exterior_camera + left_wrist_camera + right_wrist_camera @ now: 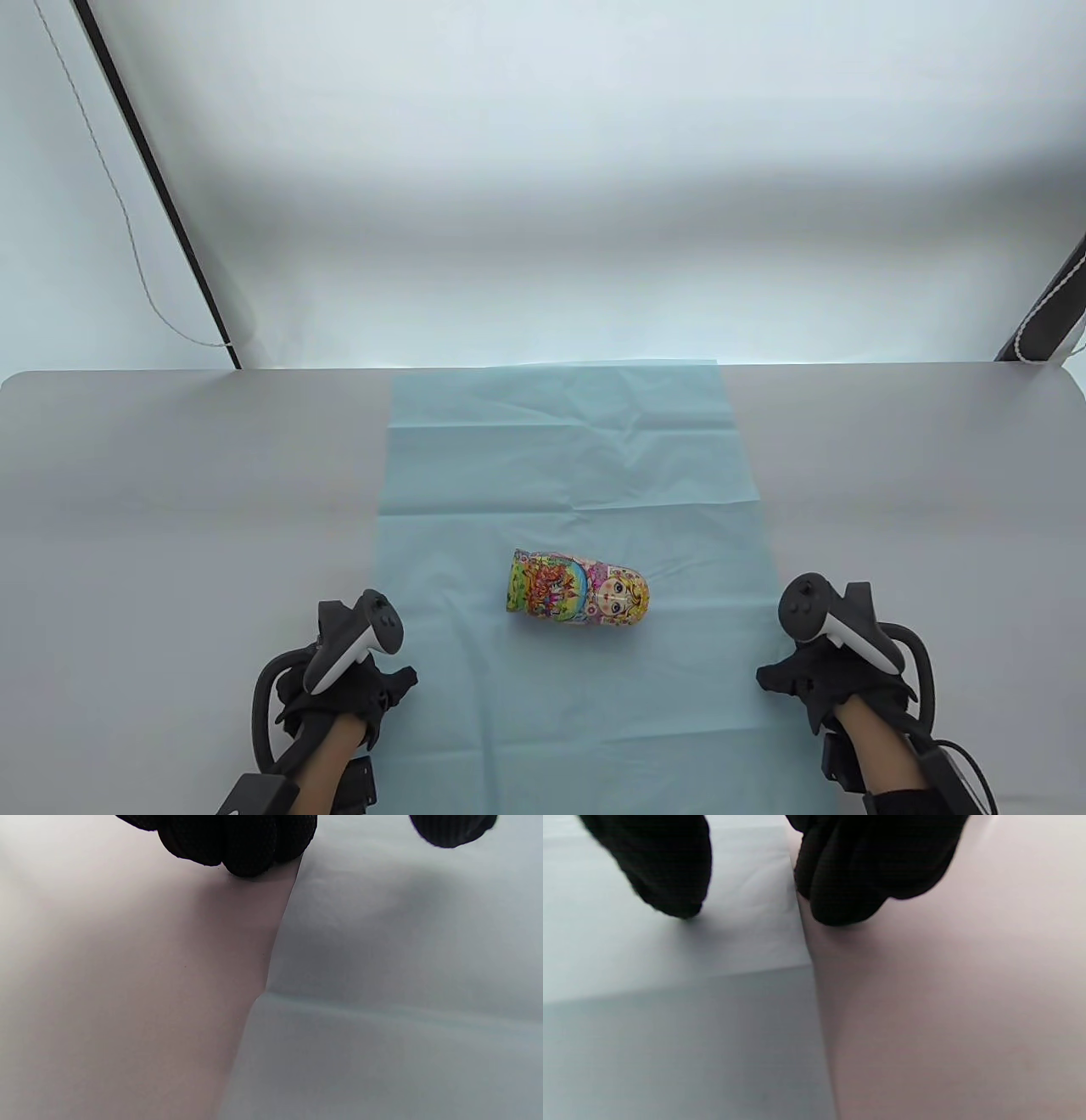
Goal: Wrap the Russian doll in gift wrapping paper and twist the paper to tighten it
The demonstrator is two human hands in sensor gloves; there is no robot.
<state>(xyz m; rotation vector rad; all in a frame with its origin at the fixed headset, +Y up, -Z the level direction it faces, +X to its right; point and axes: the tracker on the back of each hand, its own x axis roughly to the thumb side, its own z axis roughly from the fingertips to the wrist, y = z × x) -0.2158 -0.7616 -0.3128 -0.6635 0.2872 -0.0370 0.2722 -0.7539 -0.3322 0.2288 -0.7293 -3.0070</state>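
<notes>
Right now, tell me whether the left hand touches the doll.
Apart. The table view shows the left hand at the paper's left edge, with bare blue paper between it and the doll.

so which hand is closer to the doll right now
The left hand, slightly. It sits at the paper's left edge, below-left of the doll; the right hand sits at the right edge, a bit farther.

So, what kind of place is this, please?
Probably a recording studio setup, not a home: a plain grey table, a white backdrop with black frame poles, and hands wearing black sensor gloves with trackers.
</notes>
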